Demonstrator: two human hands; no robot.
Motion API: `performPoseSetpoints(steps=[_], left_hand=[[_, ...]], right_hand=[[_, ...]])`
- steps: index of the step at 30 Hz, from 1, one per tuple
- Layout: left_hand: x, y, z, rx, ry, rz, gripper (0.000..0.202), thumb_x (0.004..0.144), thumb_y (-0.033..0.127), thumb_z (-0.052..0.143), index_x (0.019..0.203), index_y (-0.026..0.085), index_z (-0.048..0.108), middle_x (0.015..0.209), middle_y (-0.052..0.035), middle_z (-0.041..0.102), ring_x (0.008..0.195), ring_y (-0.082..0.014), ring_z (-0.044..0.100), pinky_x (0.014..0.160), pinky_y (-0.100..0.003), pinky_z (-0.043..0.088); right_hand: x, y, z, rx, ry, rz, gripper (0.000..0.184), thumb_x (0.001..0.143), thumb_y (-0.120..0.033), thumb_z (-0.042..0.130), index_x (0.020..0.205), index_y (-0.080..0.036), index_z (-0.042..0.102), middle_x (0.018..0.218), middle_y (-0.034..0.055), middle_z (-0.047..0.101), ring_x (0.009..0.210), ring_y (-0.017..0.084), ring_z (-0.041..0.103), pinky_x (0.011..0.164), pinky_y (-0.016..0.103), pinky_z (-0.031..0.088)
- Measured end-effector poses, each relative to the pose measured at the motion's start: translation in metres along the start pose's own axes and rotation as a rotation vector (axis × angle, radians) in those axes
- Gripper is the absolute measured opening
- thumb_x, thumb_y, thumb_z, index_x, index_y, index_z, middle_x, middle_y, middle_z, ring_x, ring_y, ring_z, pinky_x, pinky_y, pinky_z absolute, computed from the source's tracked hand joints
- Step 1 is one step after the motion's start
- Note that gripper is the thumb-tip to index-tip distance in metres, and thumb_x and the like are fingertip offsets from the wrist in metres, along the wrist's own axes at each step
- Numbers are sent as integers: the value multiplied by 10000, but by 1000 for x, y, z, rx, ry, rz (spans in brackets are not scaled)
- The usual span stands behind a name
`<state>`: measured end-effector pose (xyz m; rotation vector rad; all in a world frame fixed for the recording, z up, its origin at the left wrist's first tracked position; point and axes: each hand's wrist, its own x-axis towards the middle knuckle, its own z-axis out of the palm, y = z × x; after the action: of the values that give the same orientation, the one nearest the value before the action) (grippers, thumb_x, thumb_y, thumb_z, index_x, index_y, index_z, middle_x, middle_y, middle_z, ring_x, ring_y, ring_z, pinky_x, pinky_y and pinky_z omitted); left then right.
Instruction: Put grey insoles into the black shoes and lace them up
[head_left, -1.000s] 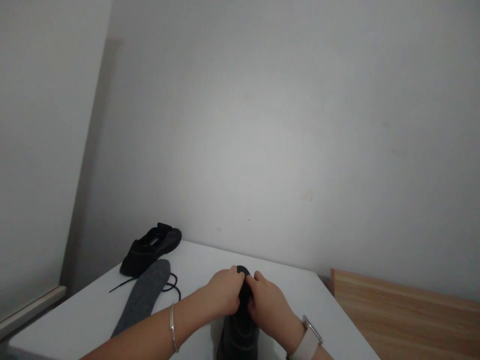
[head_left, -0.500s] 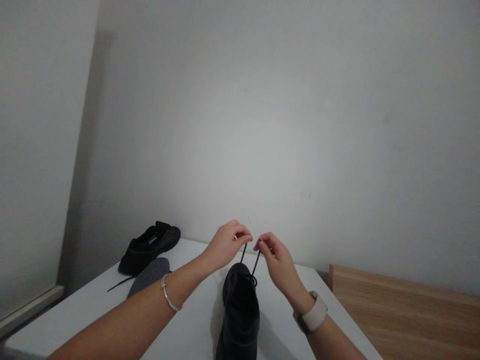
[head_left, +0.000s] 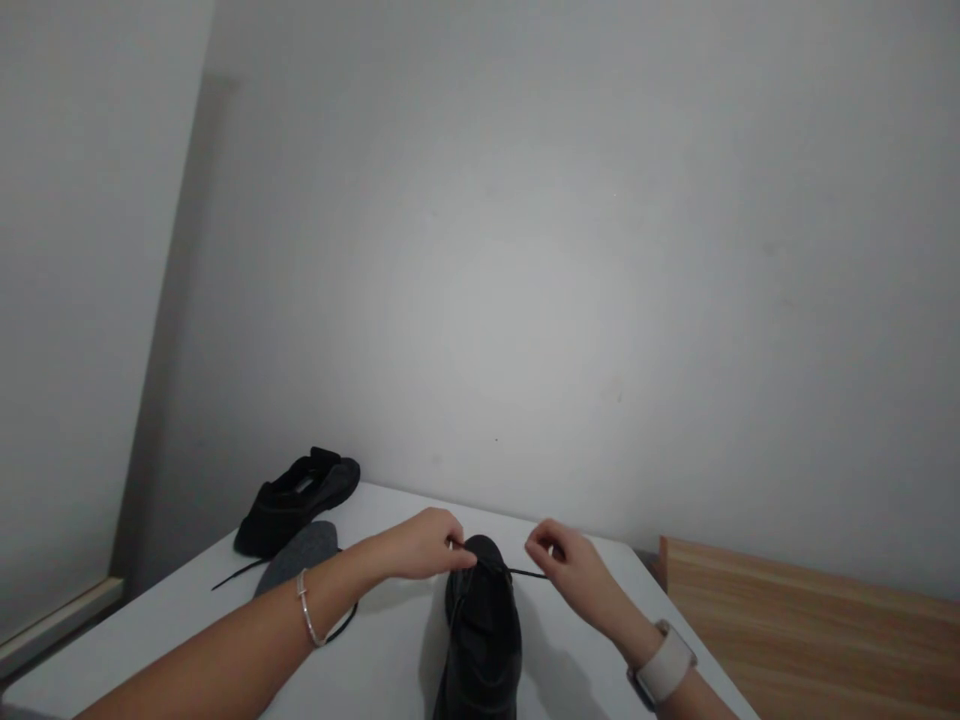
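A black lace-up shoe stands on the white table, its toe pointing away from me. My left hand is closed beside the shoe's left side near the toe, fingers pinched; the lace end in it is mostly hidden. To the right of the shoe, my right hand pinches a black shoelace, which runs nearly level and taut from the shoe to the fingers.
A second black shoe lies at the table's back left, with a grey insole and a loose lace near it. The white table meets a grey wall behind. A wooden board stands at the right.
Both hands have come down from above the shoe and moved apart, left hand leftward and right hand rightward. The right lace now stretches sideways instead of upward.
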<state>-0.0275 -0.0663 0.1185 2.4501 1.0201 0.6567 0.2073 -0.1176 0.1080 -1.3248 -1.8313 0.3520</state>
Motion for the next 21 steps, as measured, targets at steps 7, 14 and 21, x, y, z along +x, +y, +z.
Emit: performPoseSetpoints(steps=[7,14,21], left_hand=[[-8,0,17,-417,-141,-132,204,683,357,582,664,154,587,548,52,460,480,-91,380,471,-224,266],[-12,0,29,-792,-137,-249,350,596,451,710,684,160,538,616,45,491,577,-108,451,557,-239,351],[-12,2,28,-954,-208,-201,355,562,407,778,672,140,571,644,34,523,592,-105,475,573,-240,363]], right_hand=[[-22,-4,24,317,-204,196,217,729,-341,618,613,-159,594,587,-19,524,589,126,450,590,266,330],[-24,-9,23,851,-319,406,128,664,-243,676,626,-135,620,680,16,565,699,143,501,693,290,400],[-25,-9,16,984,-396,398,70,639,-148,632,579,-124,605,683,19,560,685,135,485,700,288,401]])
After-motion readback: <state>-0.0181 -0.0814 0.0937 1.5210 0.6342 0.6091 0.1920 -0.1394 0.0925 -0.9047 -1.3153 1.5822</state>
